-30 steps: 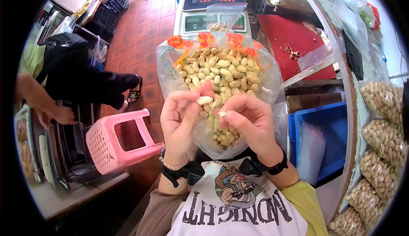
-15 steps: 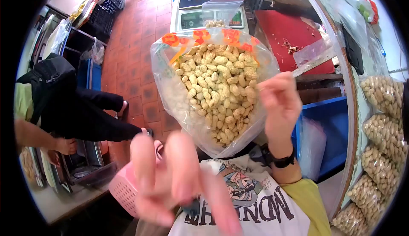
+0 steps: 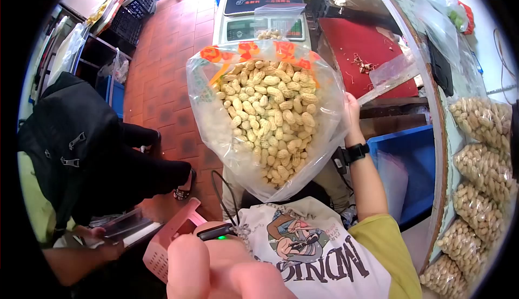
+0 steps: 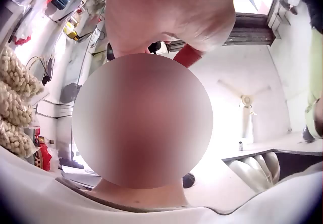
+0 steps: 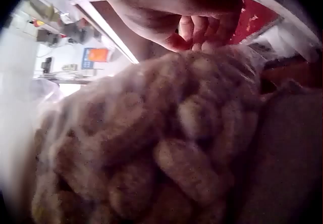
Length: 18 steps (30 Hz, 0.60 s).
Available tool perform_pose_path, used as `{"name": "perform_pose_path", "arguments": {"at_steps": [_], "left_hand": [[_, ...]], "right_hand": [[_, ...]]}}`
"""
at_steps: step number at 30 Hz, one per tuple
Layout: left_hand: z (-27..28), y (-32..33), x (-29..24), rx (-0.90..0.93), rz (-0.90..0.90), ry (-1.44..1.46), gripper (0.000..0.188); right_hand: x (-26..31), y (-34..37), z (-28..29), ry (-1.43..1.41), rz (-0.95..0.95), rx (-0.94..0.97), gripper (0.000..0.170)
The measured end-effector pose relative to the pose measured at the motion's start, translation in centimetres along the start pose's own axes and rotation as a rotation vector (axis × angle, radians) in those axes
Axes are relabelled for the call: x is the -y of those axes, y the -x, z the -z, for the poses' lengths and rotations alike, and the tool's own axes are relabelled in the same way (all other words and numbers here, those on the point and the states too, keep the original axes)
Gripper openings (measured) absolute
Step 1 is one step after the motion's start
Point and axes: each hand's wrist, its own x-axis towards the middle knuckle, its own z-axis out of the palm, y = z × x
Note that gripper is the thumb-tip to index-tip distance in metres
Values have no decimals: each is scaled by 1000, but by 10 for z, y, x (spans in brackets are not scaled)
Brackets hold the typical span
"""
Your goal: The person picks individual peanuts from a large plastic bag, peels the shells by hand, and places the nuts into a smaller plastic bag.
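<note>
A clear plastic bag (image 3: 208,121) with orange print stands wide at the top, full of unshelled peanuts (image 3: 270,121). At its right side my right hand (image 3: 352,116) grips the plastic; the right wrist view shows curled fingers (image 5: 199,29) at the bag's upper edge, above peanuts seen through the film. My left hand (image 3: 221,272) is raised close to the head camera, large and blurred at the bottom of the head view. From the left wrist, the palm (image 4: 171,12) appears near a blurred-out face. Its fingertips are hidden, and I cannot tell what they hold.
Behind the bag stands a scale (image 3: 265,23) with a small bag of peanuts (image 3: 268,33) on it. A blue bin (image 3: 405,164) lies right, below a red board (image 3: 367,56). Several packed peanut bags (image 3: 478,180) line the right. A person (image 3: 70,137) and pink stool (image 3: 167,239) are left.
Both hands have left the space over the peanuts, where they pinched a peanut and a small pale piece. My left hand rose toward the camera; my right moved to the bag's side. The other person bent forward.
</note>
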Motion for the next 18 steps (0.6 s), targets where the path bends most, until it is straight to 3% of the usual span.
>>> {"name": "perform_pose_path", "arguments": {"at_steps": [2,4,6,7,8,9,11,13,15,17,18], "left_hand": [[-10,4,4,-94,-60,-58,10],[6,0,-2,97,123,110,6],[28,-4,-12,282,378,227,4],[43,-9,-21,385,550,272,3],[59,-15,-31,475,734,284,3],[71,-17,-38,554,899,251,4],[94,-25,-51,652,1039,17,7],[97,-34,-54,701,514,-849,26],[107,-28,-61,748,-81,-2075,27],[124,-34,-69,577,-118,-2639,25],[136,-34,-80,568,-94,-2720,30]], "right_hand": [[-12,-10,-3,25,-88,22,14],[4,-36,-11,-7,-75,-112,7],[6,-83,4,13,45,-250,13],[-5,-114,17,-9,199,-311,21],[6,-129,25,33,144,-286,50],[35,-115,9,47,74,-264,76],[48,-119,16,118,-298,-166,84],[69,-82,2,-1,-273,-40,78],[72,-55,-4,-24,-240,-12,56],[91,-16,-17,-13,-198,-10,46],[101,0,-22,18,-118,37,42]]}}
